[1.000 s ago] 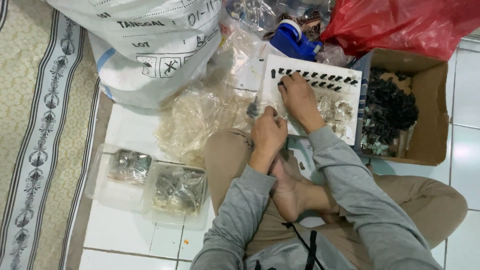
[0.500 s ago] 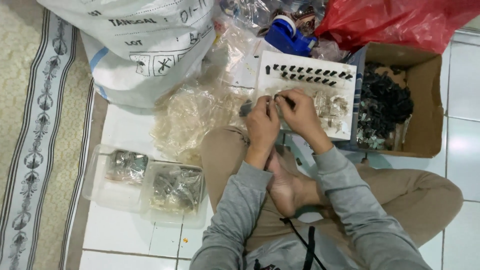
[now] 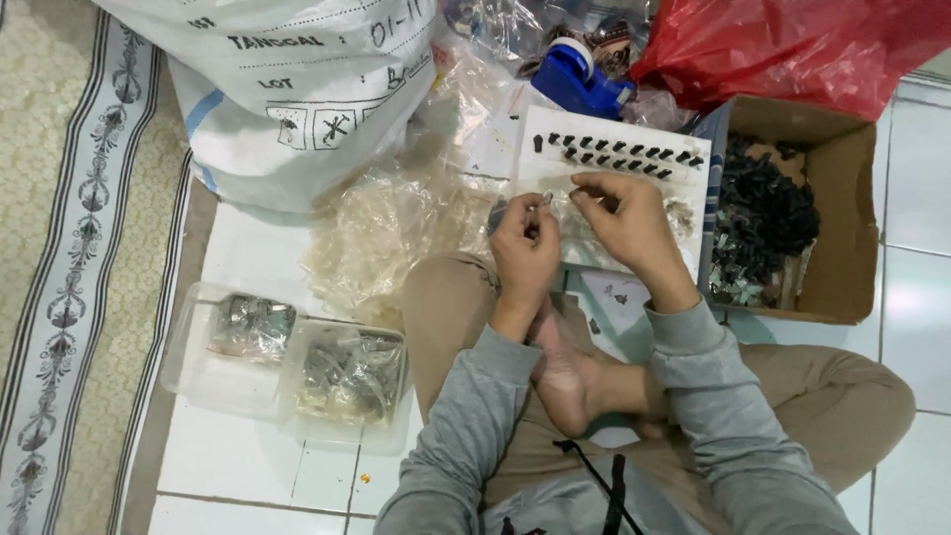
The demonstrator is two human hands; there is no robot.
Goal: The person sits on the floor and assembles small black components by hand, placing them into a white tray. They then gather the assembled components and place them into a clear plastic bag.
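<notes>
Sack (image 3: pixel 287 89) comes first: big, white and full, it sits at the top left on the tile floor (image 3: pixel 248 466). Next to it at the top right is a red plastic bag (image 3: pixel 792 45), and under that a brown cardboard box (image 3: pixel 842 198) full of small black pieces (image 3: pixel 763 213). A white board (image 3: pixel 614 183) lies in front of the person's knees, with rows of little black clips (image 3: pixel 619 154) stuck on it. Crinkly clear bags (image 3: pixel 386 233) lie beside the board. Two clear tubs (image 3: pixel 287 362) sit at the lower left with shiny metal bits inside. The left hand (image 3: pixel 525 248) is just over the board, its fingers pressed together, pinching a tiny metal part (image 3: pixel 543 198). The right hand (image 3: pixel 624 218) is close beside it with fingers curled in; I cannot tell if it holds anything.
</notes>
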